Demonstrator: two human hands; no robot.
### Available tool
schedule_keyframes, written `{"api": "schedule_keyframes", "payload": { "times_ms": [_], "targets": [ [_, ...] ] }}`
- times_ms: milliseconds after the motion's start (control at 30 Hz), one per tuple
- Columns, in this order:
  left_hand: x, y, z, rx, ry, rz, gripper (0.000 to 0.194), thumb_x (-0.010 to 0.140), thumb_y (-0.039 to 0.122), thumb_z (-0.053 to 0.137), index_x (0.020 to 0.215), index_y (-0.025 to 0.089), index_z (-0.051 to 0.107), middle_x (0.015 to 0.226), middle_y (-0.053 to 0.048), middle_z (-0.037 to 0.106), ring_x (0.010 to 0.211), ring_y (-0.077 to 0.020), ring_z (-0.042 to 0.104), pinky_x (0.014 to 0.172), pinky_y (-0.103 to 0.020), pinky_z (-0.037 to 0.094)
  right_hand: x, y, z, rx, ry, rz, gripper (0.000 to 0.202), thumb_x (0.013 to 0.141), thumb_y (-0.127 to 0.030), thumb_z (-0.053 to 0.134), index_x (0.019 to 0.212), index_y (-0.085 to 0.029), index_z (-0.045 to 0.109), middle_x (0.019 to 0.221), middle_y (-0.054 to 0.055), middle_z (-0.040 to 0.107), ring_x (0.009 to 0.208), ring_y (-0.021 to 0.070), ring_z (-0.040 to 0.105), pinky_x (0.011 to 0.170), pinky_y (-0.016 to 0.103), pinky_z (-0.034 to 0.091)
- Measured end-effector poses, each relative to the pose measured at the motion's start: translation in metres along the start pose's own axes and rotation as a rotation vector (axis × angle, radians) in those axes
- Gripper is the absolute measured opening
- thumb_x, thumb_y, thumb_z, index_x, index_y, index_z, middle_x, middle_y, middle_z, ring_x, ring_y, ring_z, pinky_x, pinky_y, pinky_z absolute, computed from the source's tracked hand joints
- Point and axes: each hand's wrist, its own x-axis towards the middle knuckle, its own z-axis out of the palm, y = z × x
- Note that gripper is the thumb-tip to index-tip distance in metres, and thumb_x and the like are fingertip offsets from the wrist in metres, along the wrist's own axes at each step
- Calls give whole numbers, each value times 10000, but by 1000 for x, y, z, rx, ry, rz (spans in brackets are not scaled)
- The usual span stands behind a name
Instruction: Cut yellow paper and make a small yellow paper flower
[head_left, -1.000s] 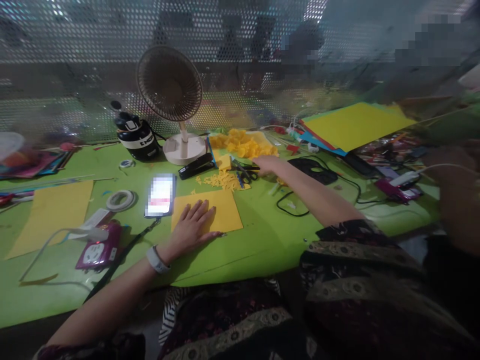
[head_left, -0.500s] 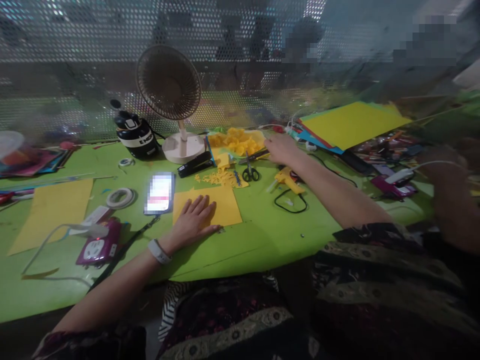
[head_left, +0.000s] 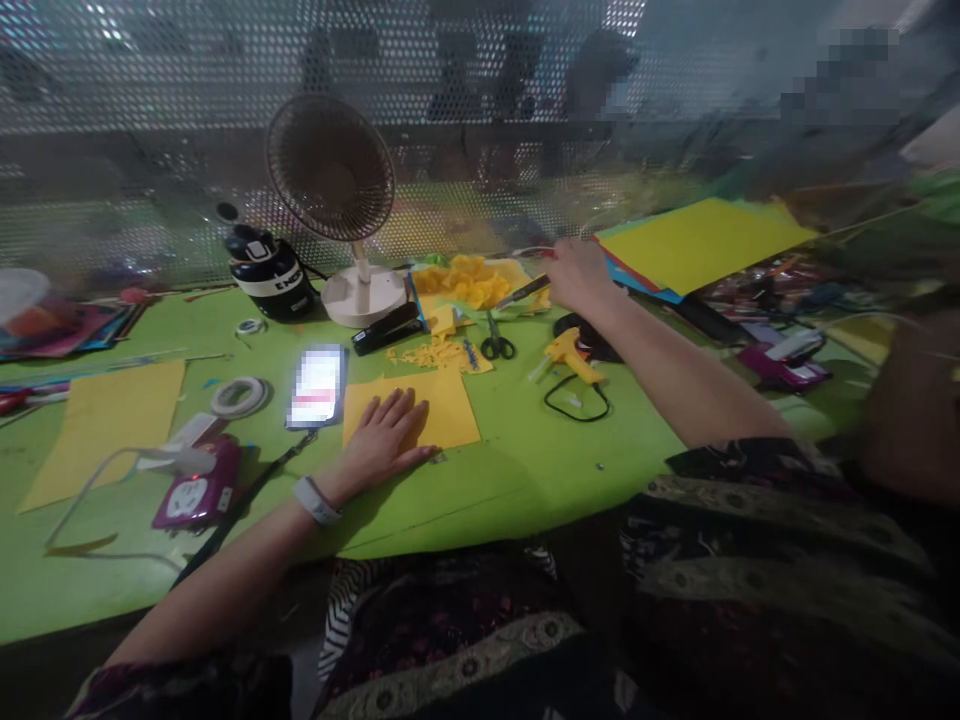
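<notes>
My left hand (head_left: 386, 437) lies flat, fingers spread, on a yellow paper square (head_left: 448, 407) on the green table (head_left: 510, 470). My right hand (head_left: 576, 275) is raised at the far side of the table and grips a thin yellow-and-black tool (head_left: 523, 292), which looks like a craft knife. Its tip points left toward a heap of yellow paper pieces (head_left: 469, 281). Black-handled scissors (head_left: 495, 340) lie on the table below that tool. A yellow glue gun (head_left: 570, 355) with a black cord lies under my right forearm.
A small desk fan (head_left: 334, 190), a black stapler (head_left: 388, 330), a lit phone (head_left: 317, 385), a tape roll (head_left: 238, 396) and a dark jar (head_left: 271, 272) stand left of centre. Coloured paper sheets (head_left: 697, 240) are stacked at the back right. A purple power strip (head_left: 199, 493) lies near left.
My right hand has lifted from the scissors and moved back and right, now holding the thin tool; the glue gun came into sight. My left hand stayed on the yellow square.
</notes>
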Motion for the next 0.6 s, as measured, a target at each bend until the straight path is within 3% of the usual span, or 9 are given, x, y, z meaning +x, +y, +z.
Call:
{"api": "schedule_keyframes", "payload": {
  "times_ms": [167,267,433,600],
  "targets": [
    [0,2,-1,0,-3,-19,826,984,728,365,1626,210,321,1714,-99,214,1593,-328,159,1296,-531,132,-20,-2,-2,102,59,225,476,854,-168,585,1305,-21,627,1312,284,594,1210,419,548,957,507,442],
    [0,3,-2,-23,11,-20,812,983,723,383,1621,222,329,1712,-95,232,1590,-327,178,1296,-529,139,-50,-5,5,280,-15,319,435,845,-234,602,1258,-110,659,1206,213,680,1077,371,630,869,448,481],
    [0,3,-1,-35,32,-42,822,975,745,370,1604,215,349,1705,-105,262,1587,-324,195,1290,-535,153,-129,-30,18,692,-249,248,317,837,-356,639,1107,-200,696,1052,94,746,894,270,687,762,345,510],
    [-1,3,1,-28,67,-41,799,978,753,338,1596,247,352,1704,-80,281,1587,-304,205,1294,-517,155,-193,-55,27,844,-265,188,376,877,-583,626,988,-229,685,1000,68,754,873,255,692,728,338,508]
  ]
}}
